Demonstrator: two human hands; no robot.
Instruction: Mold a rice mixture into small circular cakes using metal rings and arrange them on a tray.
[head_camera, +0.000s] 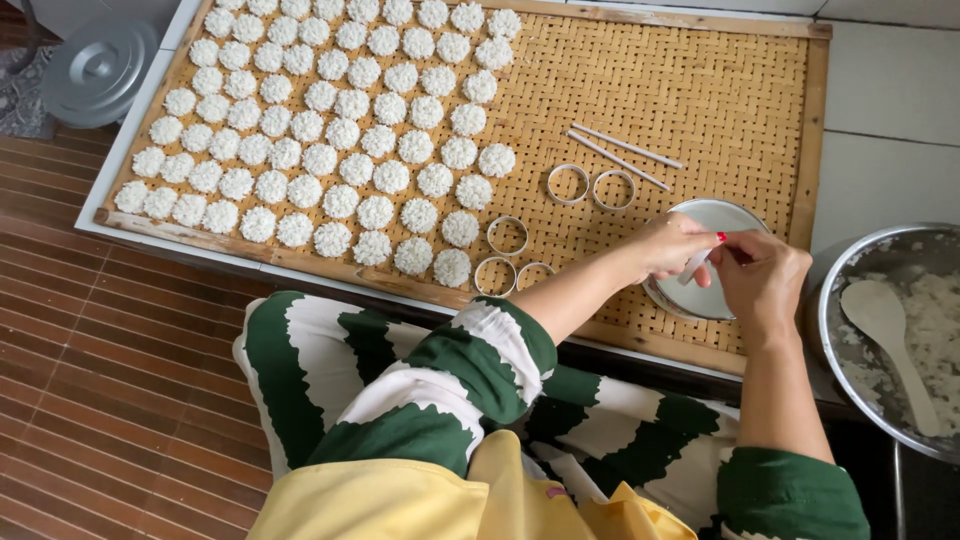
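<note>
My left hand (672, 247) and my right hand (762, 277) meet over a small round metal bowl (712, 216) standing on a woven bamboo tray (690, 90). Between the fingers of both hands is a small white stick-like tool (694, 267); which hand grips it I cannot tell for sure. Several round white rice cakes (330, 120) lie in rows on the tray's left half. Several empty metal rings (568, 184) lie near the cakes, and two thin white sticks (625, 152) lie beside them.
A large metal basin (850, 300) at the right holds cooked rice and a white rice paddle (888, 340). A grey pot lid (98, 70) lies at the top left. Wooden slat flooring (110, 400) spreads at the left. My lap is covered by green-and-white cloth.
</note>
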